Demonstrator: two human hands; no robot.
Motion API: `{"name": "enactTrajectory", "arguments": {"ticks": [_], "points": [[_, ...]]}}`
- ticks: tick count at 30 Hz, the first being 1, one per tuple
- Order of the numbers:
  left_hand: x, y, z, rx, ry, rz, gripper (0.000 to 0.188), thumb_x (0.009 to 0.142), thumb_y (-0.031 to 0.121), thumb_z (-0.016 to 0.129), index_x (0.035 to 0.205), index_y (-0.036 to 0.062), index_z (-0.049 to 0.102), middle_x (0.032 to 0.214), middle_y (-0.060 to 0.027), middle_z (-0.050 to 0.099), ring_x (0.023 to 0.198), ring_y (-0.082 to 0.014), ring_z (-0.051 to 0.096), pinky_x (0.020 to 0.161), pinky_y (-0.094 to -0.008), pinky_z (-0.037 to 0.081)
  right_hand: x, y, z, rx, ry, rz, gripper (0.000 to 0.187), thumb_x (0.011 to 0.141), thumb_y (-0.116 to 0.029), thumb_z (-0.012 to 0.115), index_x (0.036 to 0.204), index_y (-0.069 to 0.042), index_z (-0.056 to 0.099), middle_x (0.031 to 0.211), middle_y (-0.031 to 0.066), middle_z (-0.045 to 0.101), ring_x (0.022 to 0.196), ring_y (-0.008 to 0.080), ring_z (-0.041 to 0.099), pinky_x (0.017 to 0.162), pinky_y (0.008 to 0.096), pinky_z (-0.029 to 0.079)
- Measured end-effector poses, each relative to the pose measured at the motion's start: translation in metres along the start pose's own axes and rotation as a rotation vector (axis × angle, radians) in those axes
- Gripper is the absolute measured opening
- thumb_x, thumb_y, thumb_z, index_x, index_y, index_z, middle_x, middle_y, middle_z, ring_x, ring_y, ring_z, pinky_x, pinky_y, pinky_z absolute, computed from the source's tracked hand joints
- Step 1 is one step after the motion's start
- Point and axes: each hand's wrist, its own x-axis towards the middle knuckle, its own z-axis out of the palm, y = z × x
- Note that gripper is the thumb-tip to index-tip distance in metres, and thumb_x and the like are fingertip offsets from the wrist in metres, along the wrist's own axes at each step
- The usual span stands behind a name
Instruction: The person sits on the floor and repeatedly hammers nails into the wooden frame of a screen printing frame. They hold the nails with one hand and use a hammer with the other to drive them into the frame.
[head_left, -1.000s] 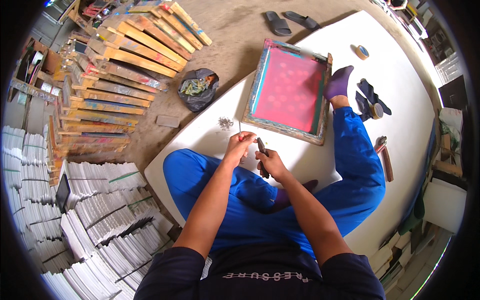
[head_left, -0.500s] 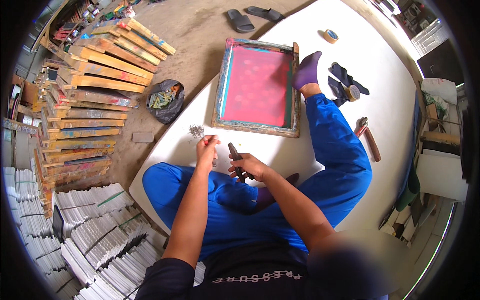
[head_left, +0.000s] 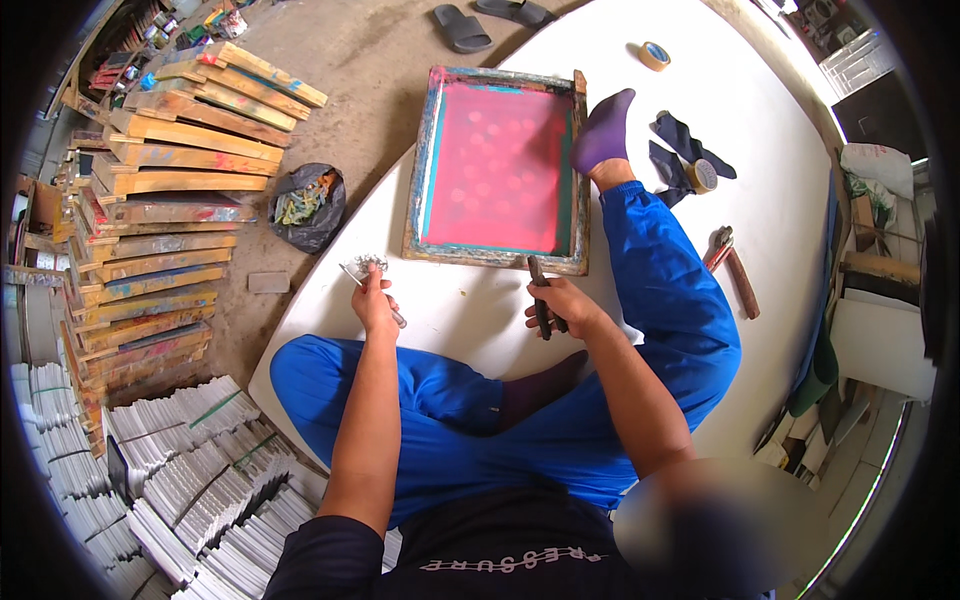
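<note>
My left hand (head_left: pixel 375 303) is closed on a slim grey metal tool (head_left: pixel 398 318), possibly a screwdriver, with its thin shaft pointing up and left. Just beyond its fingers lies a small heap of tiny metal bits (head_left: pixel 372 264), perhaps staples. Dark pliers (head_left: pixel 536 272) are gripped in my right hand (head_left: pixel 565 307), their jaws at the near edge of a screen-printing frame (head_left: pixel 480 256). Whether they touch the wood I cannot tell. Pink mesh (head_left: pixel 490 180) fills that paint-stained wooden frame, which lies flat on a white board (head_left: pixel 450 310).
My purple-socked foot (head_left: pixel 605 130) is against the frame's right side. Tape rolls (head_left: pixel 654 56), dark cloth strips (head_left: pixel 690 145) and a hammer (head_left: pixel 738 275) lie to the right. Leftward are stacked wooden frames (head_left: pixel 190 180), a black bag of scraps (head_left: pixel 307 207) and white bundles (head_left: pixel 200 450).
My hands have moved apart. The left went left to the small metal bits with its tool, and the right carried the pliers rightward and up to the frame's near edge.
</note>
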Motion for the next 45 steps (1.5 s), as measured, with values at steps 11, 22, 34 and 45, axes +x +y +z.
{"name": "enactTrajectory", "arguments": {"ticks": [11,22,34,45], "points": [[-0.001,-0.002,0.004,-0.006,-0.023,0.069,0.039,0.095,0.041,0.067,0.09,0.0033,0.058,0.073,-0.0041,0.055,0.041,-0.0094,0.043,0.037,-0.0256,0.035,0.013,-0.015,-0.016,-0.048,-0.053,0.103,0.05,0.097,-0.029,0.059,0.13,0.006,0.046,0.096,0.0238,0.064,0.076,0.033,0.07,0.054,0.048,0.058],[-0.009,0.003,0.012,-0.012,-0.061,0.1,0.039,0.096,0.039,0.066,0.089,0.0019,0.06,0.072,-0.0048,0.057,0.04,-0.0085,0.043,0.036,-0.025,0.033,0.019,-0.02,-0.013,-0.33,0.08,0.081,0.035,0.094,-0.023,0.058,0.114,0.005,0.051,0.074,0.0183,0.063,0.053,0.026,0.063,0.041,0.0402,0.049],[-0.013,0.002,0.014,0.062,-0.118,0.099,0.044,0.096,0.041,0.065,0.096,-0.0019,0.06,0.077,-0.0065,0.058,0.042,-0.0096,0.045,0.039,-0.0259,0.034,0.038,0.034,0.042,-0.661,0.688,-0.237,0.035,0.094,-0.03,0.054,0.105,0.002,0.063,0.096,0.0316,0.068,0.093,0.0481,0.066,0.084,0.054,0.052],[-0.025,-0.011,-0.001,0.047,-0.26,0.067,0.035,0.093,0.034,0.07,0.097,0.0004,0.063,0.077,-0.0066,0.061,0.041,-0.0087,0.045,0.037,-0.0246,0.035,0.037,0.04,0.041,-0.596,0.696,-0.312,0.035,0.094,-0.032,0.055,0.104,0.001,0.064,0.101,0.0293,0.068,0.101,0.0494,0.063,0.09,0.0548,0.049]]}}
